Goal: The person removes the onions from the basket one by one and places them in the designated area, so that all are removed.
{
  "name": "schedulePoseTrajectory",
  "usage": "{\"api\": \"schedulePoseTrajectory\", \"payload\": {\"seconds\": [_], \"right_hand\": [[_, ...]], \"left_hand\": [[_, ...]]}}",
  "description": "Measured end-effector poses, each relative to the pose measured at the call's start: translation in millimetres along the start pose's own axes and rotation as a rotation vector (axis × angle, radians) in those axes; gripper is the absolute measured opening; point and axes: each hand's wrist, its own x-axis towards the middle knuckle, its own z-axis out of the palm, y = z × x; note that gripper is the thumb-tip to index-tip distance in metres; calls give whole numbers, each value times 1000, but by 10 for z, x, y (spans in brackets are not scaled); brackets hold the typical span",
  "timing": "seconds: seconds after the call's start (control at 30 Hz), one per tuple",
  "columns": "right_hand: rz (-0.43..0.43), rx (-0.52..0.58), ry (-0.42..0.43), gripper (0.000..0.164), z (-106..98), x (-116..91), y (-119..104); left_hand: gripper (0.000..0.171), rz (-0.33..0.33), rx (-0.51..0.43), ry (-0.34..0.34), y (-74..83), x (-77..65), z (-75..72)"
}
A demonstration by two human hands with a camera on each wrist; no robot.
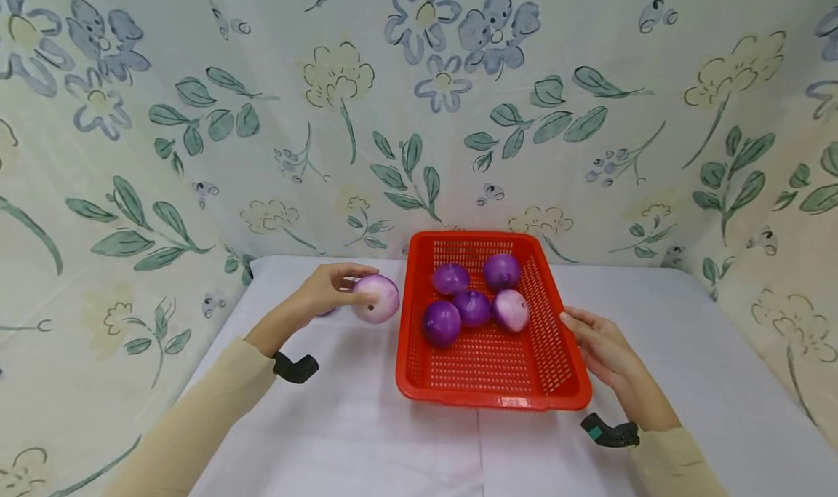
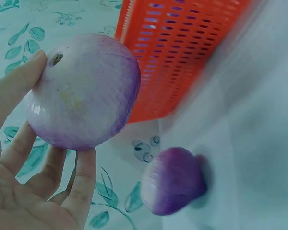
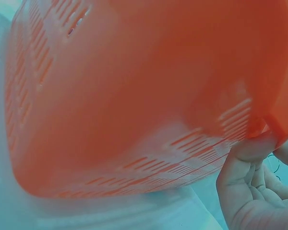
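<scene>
My left hand (image 1: 318, 293) holds a pale purple onion (image 1: 385, 302) up beside the left wall of a red plastic basket (image 1: 452, 396). In the left wrist view, thumb and fingers grip this onion (image 2: 86, 96) from one side. A second onion (image 2: 172, 181) lies on the table behind it; the head view shows only a sliver of it past the hand. Several purple onions, such as one near the left wall (image 1: 441, 324), sit inside the basket. On the other side, my right hand (image 1: 604, 344) pinches the basket's right rim, the thumb showing in the right wrist view.
A white cloth covers the table (image 1: 327, 424) under the basket. Floral fabric (image 1: 419, 177) hangs as a wall behind and at both sides. Each wrist carries a black camera band (image 1: 296, 368).
</scene>
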Motion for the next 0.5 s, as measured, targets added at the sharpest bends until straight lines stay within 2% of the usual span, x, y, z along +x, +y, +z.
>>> {"api": "schedulePoseTrajectory", "payload": {"seconds": [0.1, 0.3, 0.5], "right_hand": [[-2, 0, 3, 50, -5, -3, 4], [-14, 12, -5, 46, -3, -4, 5], [-22, 16, -9, 43, -2, -8, 13]], "left_hand": [[54, -33, 26, 29, -113, -45, 12], [54, -29, 85, 74, -322, -90, 30], [55, -88, 104, 95, -456, -126, 41]]}}
